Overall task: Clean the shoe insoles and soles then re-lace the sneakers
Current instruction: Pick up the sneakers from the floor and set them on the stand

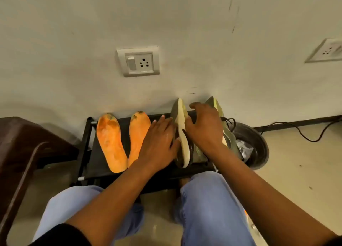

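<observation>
My right hand (pixel 203 127) hides most of the right sneaker (pixel 228 134); bucket (pixel 259 146) contents too blurred to identify.

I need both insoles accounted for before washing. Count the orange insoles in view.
2. One orange insole leans against the wall at the left of the black rack; the second insole leans beside it, its lower end hidden behind the left hand.

Insoles (pixel 111 142) orange with dark stains at toes; right of them sneakers (pixel 182 134) olive-green, cream soles; rack (pixel 96 164) black.

dim, soft, perhaps motion-blurred, edge-warped
</observation>
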### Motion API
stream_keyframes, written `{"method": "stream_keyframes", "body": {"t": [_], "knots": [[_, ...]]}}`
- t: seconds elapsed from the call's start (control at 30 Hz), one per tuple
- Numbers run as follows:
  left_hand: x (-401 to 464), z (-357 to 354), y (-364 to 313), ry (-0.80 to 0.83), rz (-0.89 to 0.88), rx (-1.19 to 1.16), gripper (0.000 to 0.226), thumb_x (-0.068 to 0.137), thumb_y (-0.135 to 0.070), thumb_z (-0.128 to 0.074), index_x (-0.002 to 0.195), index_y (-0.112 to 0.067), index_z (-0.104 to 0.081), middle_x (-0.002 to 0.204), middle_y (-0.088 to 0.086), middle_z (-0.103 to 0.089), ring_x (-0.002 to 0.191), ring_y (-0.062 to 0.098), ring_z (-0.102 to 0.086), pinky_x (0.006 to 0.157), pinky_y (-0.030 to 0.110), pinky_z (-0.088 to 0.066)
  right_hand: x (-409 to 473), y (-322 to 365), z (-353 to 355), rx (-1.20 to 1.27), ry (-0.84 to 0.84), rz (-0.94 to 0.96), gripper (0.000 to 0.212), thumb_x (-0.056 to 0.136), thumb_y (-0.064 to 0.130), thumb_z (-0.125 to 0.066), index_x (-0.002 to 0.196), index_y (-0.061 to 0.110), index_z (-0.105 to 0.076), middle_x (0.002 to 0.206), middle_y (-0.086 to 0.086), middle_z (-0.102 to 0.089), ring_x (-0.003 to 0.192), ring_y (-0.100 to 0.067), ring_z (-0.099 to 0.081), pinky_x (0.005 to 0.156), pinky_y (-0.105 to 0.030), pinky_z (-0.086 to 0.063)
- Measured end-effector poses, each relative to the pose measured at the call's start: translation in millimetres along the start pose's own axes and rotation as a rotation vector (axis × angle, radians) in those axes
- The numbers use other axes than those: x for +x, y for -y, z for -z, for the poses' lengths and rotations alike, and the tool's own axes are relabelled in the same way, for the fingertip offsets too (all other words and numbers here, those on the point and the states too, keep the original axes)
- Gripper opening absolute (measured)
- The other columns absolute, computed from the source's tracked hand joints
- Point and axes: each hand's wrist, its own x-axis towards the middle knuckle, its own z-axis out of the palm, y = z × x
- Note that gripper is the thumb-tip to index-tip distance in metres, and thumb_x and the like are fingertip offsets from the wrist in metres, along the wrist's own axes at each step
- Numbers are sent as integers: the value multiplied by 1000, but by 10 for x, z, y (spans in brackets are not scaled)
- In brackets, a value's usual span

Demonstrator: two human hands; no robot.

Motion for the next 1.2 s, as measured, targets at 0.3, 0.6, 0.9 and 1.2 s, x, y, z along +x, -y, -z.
{"method": "stream_keyframes", "body": {"t": [0.3,0.6,0.9,1.2], "knots": [[390,-232,-405,300,-419,275,53,92,-52,-55,137,-25,-60,143,0,-56,146,22,-35,126,45,-13,-142,-776,341,-262,175,-270,48,90,34,-53,134,15,-50,130,-14,-58,117,-38,-53,94,-50,-49],[446,-304,-712,591,-433,581,49,91,-56,-57,129,-26,-65,147,3,-51,146,28,-30,122,62,1,-329,-1131,401,-159,366,-422,60,95,64,-41,132,17,-48,124,-11,-63,112,-32,-62,93,-51,-54],[348,-118,-742,533,-356,674,52,85,-46,-70,133,-26,-62,150,3,-46,149,32,-24,120,65,-12,-406,-975,419,-102,355,-425,65,92,67,-52,135,19,-42,120,-8,-66,106,-28,-67,91,-49,-56],[-58,111,-419,283,-246,536,48,81,-44,-74,124,-26,-63,161,2,-18,143,30,-29,91,47,-52,-527,-680,411,-218,318,-211,67,87,49,-69,141,22,-39,128,-6,-63,118,-33,-61,103,-57,-43]]}}
